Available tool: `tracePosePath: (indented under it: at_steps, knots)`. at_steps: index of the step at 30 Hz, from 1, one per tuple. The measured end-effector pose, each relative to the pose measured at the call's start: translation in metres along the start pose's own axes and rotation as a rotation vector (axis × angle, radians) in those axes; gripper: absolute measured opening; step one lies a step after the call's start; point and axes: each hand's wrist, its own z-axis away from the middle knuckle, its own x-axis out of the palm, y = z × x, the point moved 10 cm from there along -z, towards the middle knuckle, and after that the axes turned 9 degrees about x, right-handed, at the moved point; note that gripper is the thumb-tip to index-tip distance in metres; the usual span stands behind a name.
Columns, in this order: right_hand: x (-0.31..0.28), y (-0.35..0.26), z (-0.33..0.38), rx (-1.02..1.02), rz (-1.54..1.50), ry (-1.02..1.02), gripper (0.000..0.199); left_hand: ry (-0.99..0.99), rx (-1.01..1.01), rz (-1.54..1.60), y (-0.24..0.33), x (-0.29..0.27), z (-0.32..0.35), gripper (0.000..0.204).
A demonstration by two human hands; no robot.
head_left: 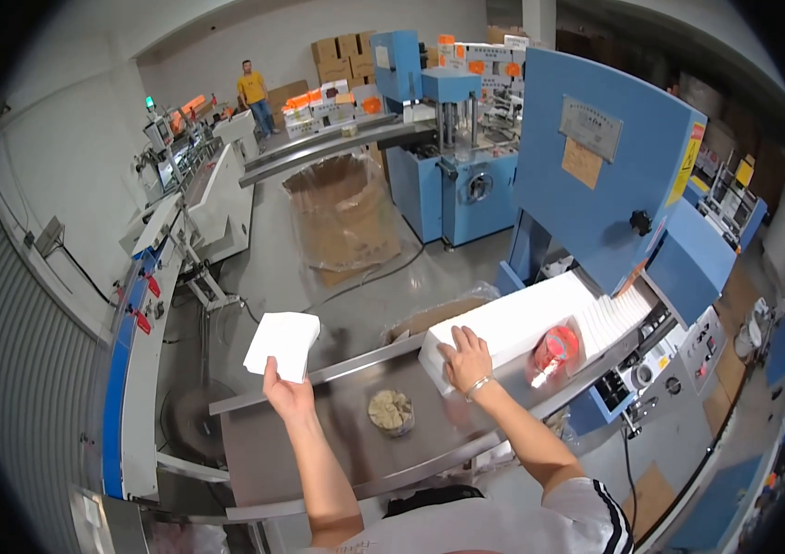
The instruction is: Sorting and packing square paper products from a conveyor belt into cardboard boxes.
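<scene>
My left hand (290, 395) grips a stack of white paper tissues (282, 343) by its near edge, holding it up over the left part of the metal table. On the right, my right hand (468, 360) rests with fingers spread on the near end of a long white row of stacked tissue (526, 319). That row runs along the metal table (318, 452) into the blue machine (605, 166). Beside it sits a red round object (557, 347), partly shiny, its kind unclear. Between my arms a crumpled greyish-brown lump (390, 412) lies on the table.
A conveyor line (138, 342) with a blue edge runs along the left. Beyond the table stands a large plastic-lined carton (341, 217). A second blue machine (480, 198) stands behind. A person in a yellow shirt (252, 90) is far back near stacked cardboard boxes (341, 55).
</scene>
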Motion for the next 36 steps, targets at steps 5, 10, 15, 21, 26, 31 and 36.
tracePosePath:
  at_steps: [5,10,15,21,26,31,36]
  knots:
    - [0.000,0.002,0.003,0.021,0.004,-0.047,0.040,-0.067,0.019,-0.180,-0.001,-0.015,-0.004,0.036]
    - [-0.007,0.003,0.004,0.005,0.022,-0.065,0.045,0.006,0.030,-0.329,0.000,-0.004,0.024,0.040]
    - [0.002,-0.015,0.001,-0.079,0.006,-0.004,0.042,-0.018,0.013,-0.360,0.008,-0.009,0.030,0.044]
    - [-0.005,0.007,0.014,0.008,0.019,0.041,0.045,0.045,-0.019,-0.381,-0.007,0.000,0.051,0.046]
    - [0.003,-0.012,0.011,-0.062,0.033,0.028,0.041,-0.011,-0.070,-0.372,0.008,-0.011,0.057,0.047]
    - [0.000,0.003,0.010,-0.039,0.084,0.036,0.039,0.011,-0.092,-0.389,-0.007,-0.016,0.066,0.048]
    - [0.016,0.003,0.006,-0.036,0.167,-0.038,0.054,-0.076,-0.107,-0.289,-0.003,-0.020,0.062,0.047]
